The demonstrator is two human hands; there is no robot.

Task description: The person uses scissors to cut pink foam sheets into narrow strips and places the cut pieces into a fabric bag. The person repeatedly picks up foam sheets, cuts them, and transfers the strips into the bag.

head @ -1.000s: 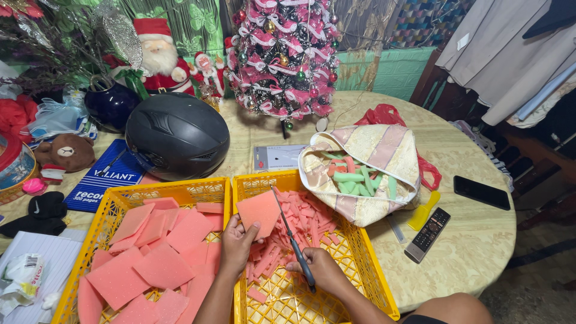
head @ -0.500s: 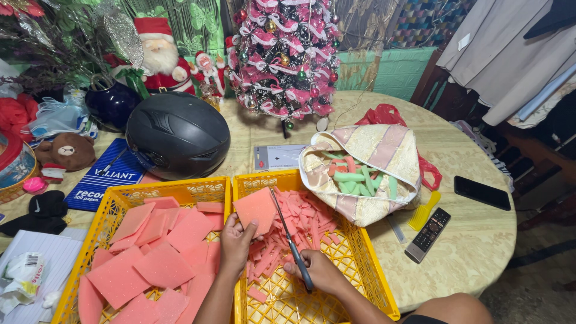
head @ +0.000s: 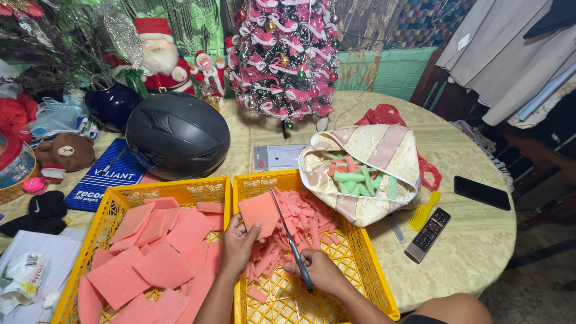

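Crates fill the near edge of the tabletop (head: 468,252): two yellow ones side by side, the left crate (head: 120,201) stacked with whole pink foam sheets (head: 162,258), the right crate (head: 360,264) holding a heap of cut pink strips (head: 300,225). My left hand (head: 239,243) is clamped on one pink foam square (head: 259,213), held up over the right crate, thumb on its face. My right hand (head: 319,270) is closed around the dark handle of the scissors (head: 291,240), whose blades run up along the square's right edge, touching it. Just behind the crates sits one black helmet (head: 177,135), with a small pink Christmas tree (head: 282,60) beyond it. To the right, a striped cloth bag (head: 366,168) holds green and pink strips, pressing against the right crate's corner. Farther right lie one remote (head: 427,234) and one phone (head: 482,192), well apart from my hands.
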